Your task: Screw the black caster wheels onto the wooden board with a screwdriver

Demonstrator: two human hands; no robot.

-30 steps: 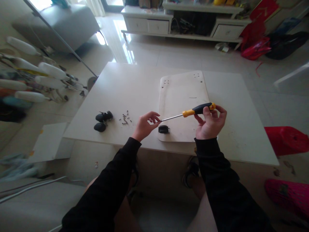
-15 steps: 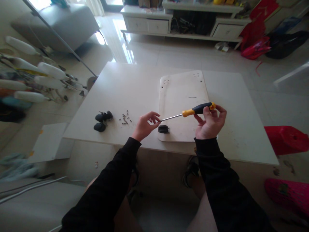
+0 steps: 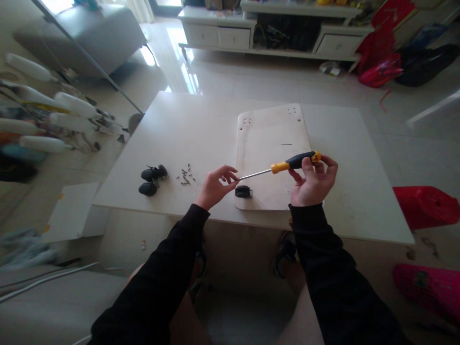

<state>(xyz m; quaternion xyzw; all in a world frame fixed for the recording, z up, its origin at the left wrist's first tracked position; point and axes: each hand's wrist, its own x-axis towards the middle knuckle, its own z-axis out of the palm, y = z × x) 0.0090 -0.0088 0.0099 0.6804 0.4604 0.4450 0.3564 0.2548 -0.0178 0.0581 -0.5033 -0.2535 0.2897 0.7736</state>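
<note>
My right hand (image 3: 314, 181) grips the yellow and black handle of a screwdriver (image 3: 279, 167), whose metal shaft slants down to the left. At the tip, the thumb and finger of my left hand (image 3: 217, 186) are pinched together; whatever sits between them is too small to make out. Both hands are above a pale board (image 3: 269, 143) with small holes near its far corners. A black caster wheel (image 3: 243, 192) stands on the board's near left corner, just below the screwdriver tip.
The board lies on a white table (image 3: 201, 124). Several small screws (image 3: 185, 175) are scattered left of my left hand. Further left lie more black casters (image 3: 148, 189). A red plastic object (image 3: 424, 206) stands beyond the table's right edge.
Hands and screwdriver hold the same pose. The whole view has shifted very slightly; nothing has been picked up or let go.
</note>
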